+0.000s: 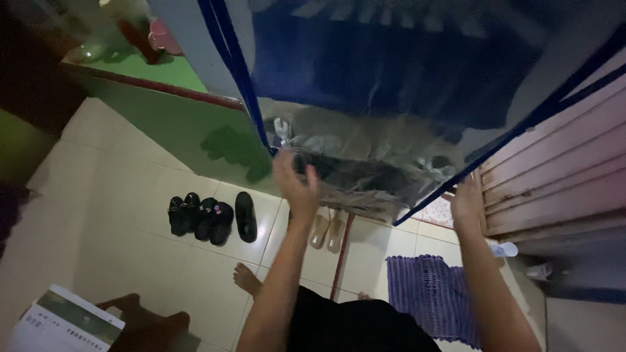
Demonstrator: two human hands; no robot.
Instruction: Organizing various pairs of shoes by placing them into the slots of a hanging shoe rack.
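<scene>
Transparent plastic sheet point(365, 163) with blue trim point(235, 72) held up at chest height, hanging over the tiled floor point(117, 195) between the green wall point(176, 124) and the slatted wooden panel point(554, 176). Left hand point(297, 186) raised at the lower middle of the sheet, fingers spread and loose, palm laid against the film rather than clenched on it. Right hand point(464, 205) up at the sheet's right edge, touching the blue border where it slants down; grip hidden by the wrist, so impossible to say whether clenched or flat. For a clean hold, judged from this position: support the film with the flat of the left palm, not the fingertips, to avoid creasing or puncturing thin plastic. Take the load on the reinforced trim at the right side, never on bare film. Hold both hands level so that the wrinkled lower band does not bunch further toward the middle. Pull gently outward along the border to flatten slack. Mind footing: bare foot point(248, 277) just beside the pale sandals point(328, 228), black shoes point(202, 218) lined up near the wall, purple mat point(430, 293) below the right arm. Dim light and glare on the film; check the edges by touch.
</scene>
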